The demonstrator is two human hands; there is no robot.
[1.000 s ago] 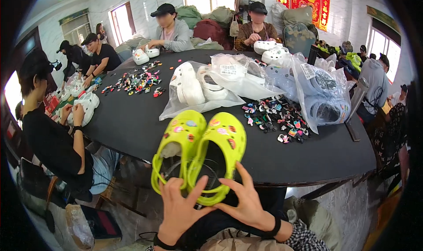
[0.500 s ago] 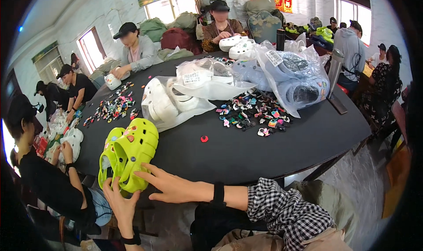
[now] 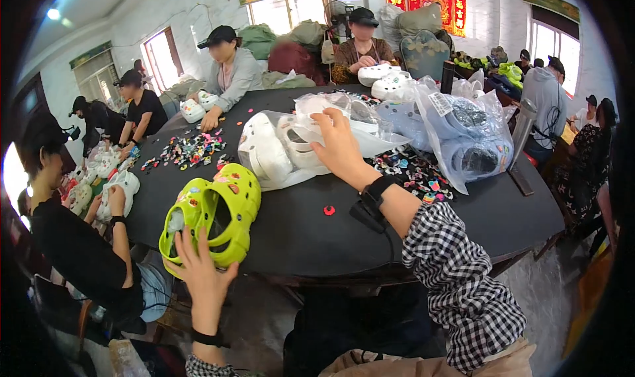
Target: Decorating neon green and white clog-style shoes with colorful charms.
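A pair of lime-green clogs with colourful charms stands side by side at the near left edge of the table. My left hand rests its spread fingers against their heel end, without gripping. Farther in, my right hand reaches over a clear plastic bag holding white clogs. Its thumb and fingers are apart, near or touching the bag's upper part; exact contact I cannot tell. A small red charm lies alone on the dark table.
Bagged pale-blue clogs sit right of the white ones, with loose charms in front. More charms spread at left. A steel flask stands at the right. Co-workers handle white clogs around the table.
My right hand has left the green clogs and moved forward and right to the bag of white clogs. My left hand stays at the green clogs. The whole view has shifted.
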